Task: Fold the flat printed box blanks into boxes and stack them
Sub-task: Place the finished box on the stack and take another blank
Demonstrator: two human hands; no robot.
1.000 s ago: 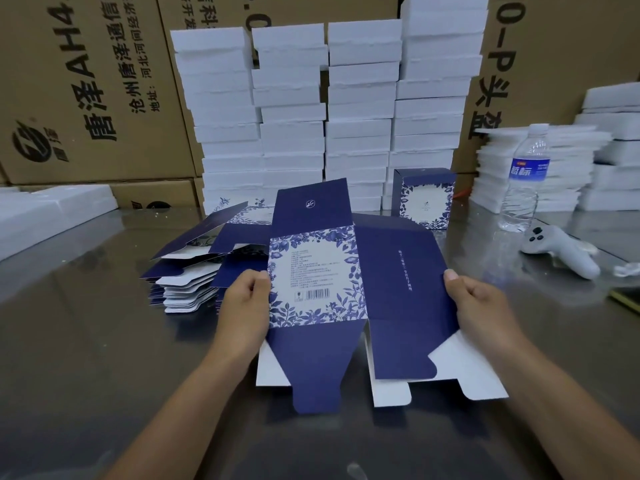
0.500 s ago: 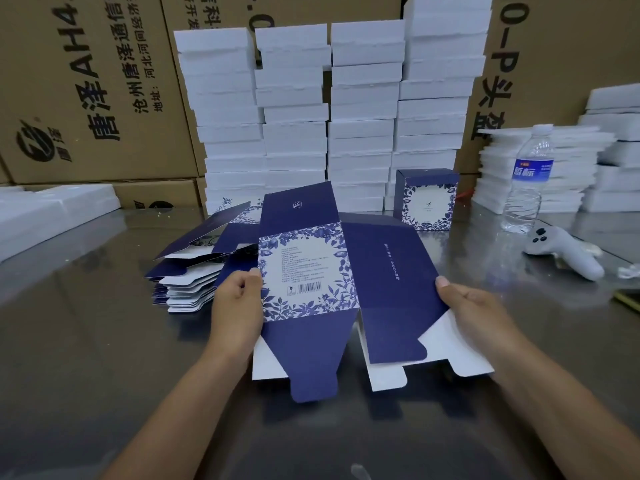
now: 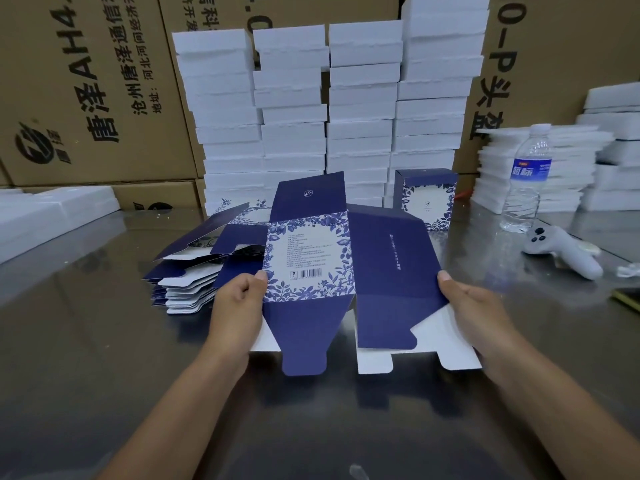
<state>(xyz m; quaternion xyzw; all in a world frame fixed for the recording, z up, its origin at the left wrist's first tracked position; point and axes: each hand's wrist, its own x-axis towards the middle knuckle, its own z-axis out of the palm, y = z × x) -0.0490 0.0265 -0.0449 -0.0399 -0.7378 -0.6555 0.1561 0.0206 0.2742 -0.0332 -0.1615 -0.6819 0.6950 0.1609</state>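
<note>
I hold one flat box blank (image 3: 346,271) above the table, dark blue with a white floral panel and a barcode. My left hand (image 3: 239,306) grips its left edge with the thumb on the floral panel. On the plain blue panel's right edge, my right hand (image 3: 474,310) holds it with the thumb on top. The bottom flaps hang toward me, white inside. A pile of more flat blanks (image 3: 201,268) lies on the table behind my left hand. One folded box (image 3: 427,199) stands upright at the back, right of centre.
Tall stacks of white foam trays (image 3: 325,109) rise at the back before brown cartons (image 3: 86,88). More white foam (image 3: 543,171) is stacked at the right, beside a water bottle (image 3: 526,178) and a white controller (image 3: 564,251). A reflective metal table (image 3: 86,341) spreads all round.
The blank has shifted slightly left and a little away from me, with both hands keeping their hold on its edges. Nothing else has moved.
</note>
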